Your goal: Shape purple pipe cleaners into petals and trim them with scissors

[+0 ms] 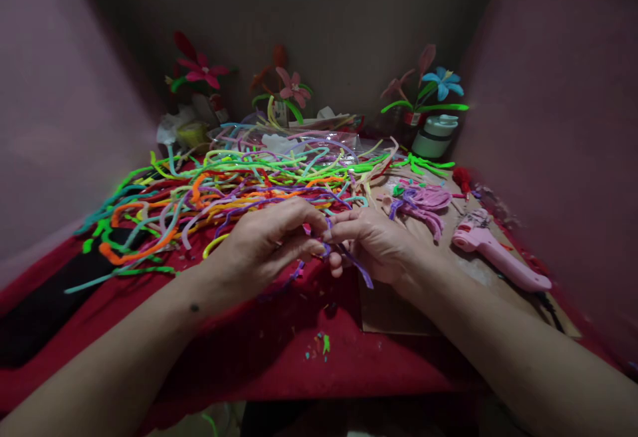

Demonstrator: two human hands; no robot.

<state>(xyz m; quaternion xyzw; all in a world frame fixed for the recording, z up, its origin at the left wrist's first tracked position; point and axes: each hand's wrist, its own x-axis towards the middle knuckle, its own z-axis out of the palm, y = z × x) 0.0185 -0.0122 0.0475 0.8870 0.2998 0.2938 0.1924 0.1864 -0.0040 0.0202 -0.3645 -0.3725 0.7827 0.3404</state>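
Note:
My left hand (266, 241) and my right hand (376, 244) meet over the red cloth (279, 350), fingertips pinched together on a purple pipe cleaner (356, 265). One end of it hangs down below my right fingers. A big tangled heap of colourful pipe cleaners (224, 188) lies just behind my hands, with green, orange, purple and teal strands. Both hands are closed around the purple strand.
A pink glue gun (491, 251) lies on a cardboard sheet (399, 311) at right, near a bundle of pink and purple pieces (423, 201). Finished pipe-cleaner flowers (199, 72) (294, 88) (438, 85) and a white jar (436, 135) stand at the back wall.

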